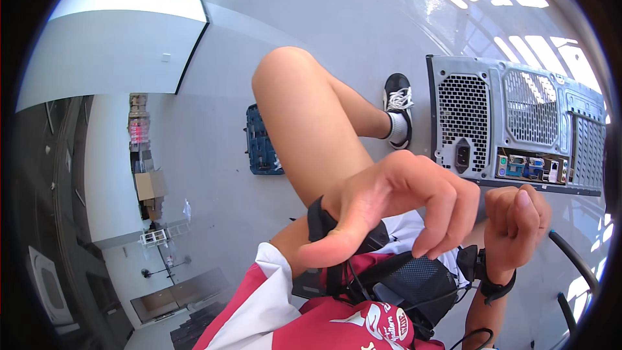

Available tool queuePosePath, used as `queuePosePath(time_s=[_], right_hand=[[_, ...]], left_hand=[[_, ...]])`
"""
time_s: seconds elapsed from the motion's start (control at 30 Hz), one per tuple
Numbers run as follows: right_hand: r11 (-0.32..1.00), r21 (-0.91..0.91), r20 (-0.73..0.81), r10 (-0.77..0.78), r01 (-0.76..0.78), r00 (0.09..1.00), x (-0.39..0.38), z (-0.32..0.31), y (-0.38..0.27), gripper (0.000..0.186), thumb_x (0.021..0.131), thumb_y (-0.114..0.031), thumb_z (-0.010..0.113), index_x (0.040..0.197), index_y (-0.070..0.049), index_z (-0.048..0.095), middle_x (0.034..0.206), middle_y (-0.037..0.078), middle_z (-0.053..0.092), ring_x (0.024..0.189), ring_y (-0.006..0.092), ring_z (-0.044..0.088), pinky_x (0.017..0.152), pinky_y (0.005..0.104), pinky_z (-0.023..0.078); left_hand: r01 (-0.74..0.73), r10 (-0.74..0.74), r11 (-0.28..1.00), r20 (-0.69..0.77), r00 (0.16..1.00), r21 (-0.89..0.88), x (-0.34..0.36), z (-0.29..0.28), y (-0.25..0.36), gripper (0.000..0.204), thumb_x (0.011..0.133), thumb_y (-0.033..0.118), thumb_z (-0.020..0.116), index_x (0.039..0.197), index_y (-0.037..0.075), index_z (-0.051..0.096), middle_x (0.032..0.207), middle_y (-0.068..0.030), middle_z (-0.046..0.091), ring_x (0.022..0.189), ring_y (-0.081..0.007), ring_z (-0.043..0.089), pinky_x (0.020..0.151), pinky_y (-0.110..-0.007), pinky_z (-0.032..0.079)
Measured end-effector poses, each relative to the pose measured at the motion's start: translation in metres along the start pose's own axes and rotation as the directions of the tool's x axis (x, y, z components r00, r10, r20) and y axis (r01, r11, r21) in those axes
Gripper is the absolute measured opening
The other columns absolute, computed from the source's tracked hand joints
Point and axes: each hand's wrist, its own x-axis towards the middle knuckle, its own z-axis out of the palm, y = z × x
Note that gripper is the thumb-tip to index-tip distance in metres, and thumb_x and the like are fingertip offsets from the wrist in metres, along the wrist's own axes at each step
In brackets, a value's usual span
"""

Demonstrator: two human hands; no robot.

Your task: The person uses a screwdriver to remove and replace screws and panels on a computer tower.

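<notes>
Head view: I see the left hand (402, 207) half-curled, thumb apart, holding nothing; the right hand (517, 223) is clenched near the lower edge of the computer case (497, 113). Beyond its left edge, floor (214, 168) separates a black shoe (397, 87) from a blue tray (260, 146).

Has a smooth grey floor (343, 13) at twelve o'clock, crossed by bright slanting stripes of light (543, 54) at two. Shows a pale, dark-edged wall (116, 52) at ten, a white wall (111, 168) at nine and stacked boxes (150, 185) beside it.
</notes>
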Motion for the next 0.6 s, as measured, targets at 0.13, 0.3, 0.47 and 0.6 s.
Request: queuePosePath(time_s=[0.13,0.3,0.47,0.6], right_hand=[[0.999,-0.026,-0.072,0.016,-0.018,0.997,-0.01,-0.001,0.004,0.041,0.094,-0.006,0.051,0.06,-0.008,0.03,0.05,-0.002,0.031,0.043,0.0065,0.023,0.044,0.0288,0.014],[0.998,-0.061,-0.129,0.022,-0.03,0.991,-0.016,0.004,-0.001,0.041,0.094,-0.005,0.052,0.061,-0.009,0.028,0.05,-0.001,0.029,0.043,0.0069,0.025,0.044,0.0284,0.015],[0.987,-0.16,-0.039,-0.039,0.032,0.998,-0.018,0.005,-0.007,0.042,0.094,-0.008,0.053,0.061,-0.008,0.027,0.05,-0.001,0.03,0.043,0.0078,0.026,0.045,0.0294,0.015],[0.961,-0.276,-0.038,-0.041,0.029,0.998,-0.022,0.002,-0.007,0.042,0.093,-0.011,0.053,0.06,-0.008,0.028,0.05,-0.001,0.032,0.044,0.0085,0.026,0.047,0.0293,0.017]], left_hand=[[0.087,-0.088,0.994,-0.013,0.996,-0.071,0.009,0.018,0.003,0.083,0.039,0.081,0.078,0.077,0.01,0.058,0.087,-0.0012,0.061,0.082,-0.0157,0.058,0.083,-0.032,0.045],[0.104,-0.106,0.991,-0.018,0.994,-0.081,0.015,0.022,0.004,0.079,0.038,0.079,0.078,0.072,0.011,0.055,0.081,0.001,0.059,0.08,-0.0158,0.056,0.083,-0.032,0.042],[0.097,-0.097,0.988,0.004,0.995,-0.119,0.016,0.027,0.0,0.078,0.038,0.079,0.077,0.07,0.013,0.053,0.078,0.0026,0.057,0.076,-0.0146,0.054,0.08,-0.029,0.04],[0.09,-0.091,0.988,-0.001,0.996,-0.127,0.017,0.032,-0.003,0.078,0.037,0.081,0.077,0.069,0.013,0.052,0.077,0.0032,0.057,0.075,-0.0139,0.053,0.079,-0.029,0.04]])
